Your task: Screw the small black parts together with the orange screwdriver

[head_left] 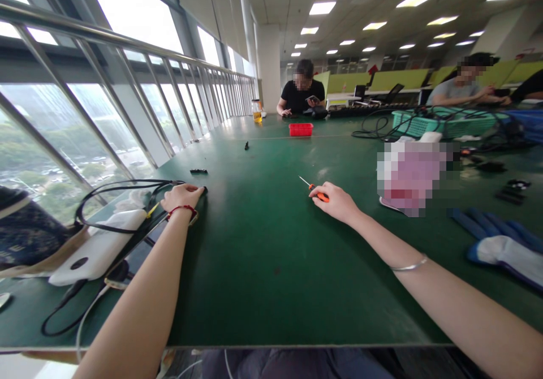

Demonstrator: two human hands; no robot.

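Observation:
On the right side of the green table (254, 266), my right hand (337, 201) is closed round the orange handle of a small screwdriver (323, 197). The thin metal shaft points away to the upper left, above the table. Over on the left, my left hand (180, 197) reaches forward with its fingertips together on a small black part (205, 190), mostly hidden by the fingers. A phone (144, 249) lies partly under my left forearm. Just beyond that hand are a black strip-shaped piece (198, 171) and, farther off, another small black piece (246, 146).
A white power bank (102, 246) and looped black cable (85, 209) lie at left. Ahead stand a red basket (301, 130) and a jar (257, 112). Blue-and-white gloves (504, 249) and a green basket (449, 123) are right. Two people sit at the far side.

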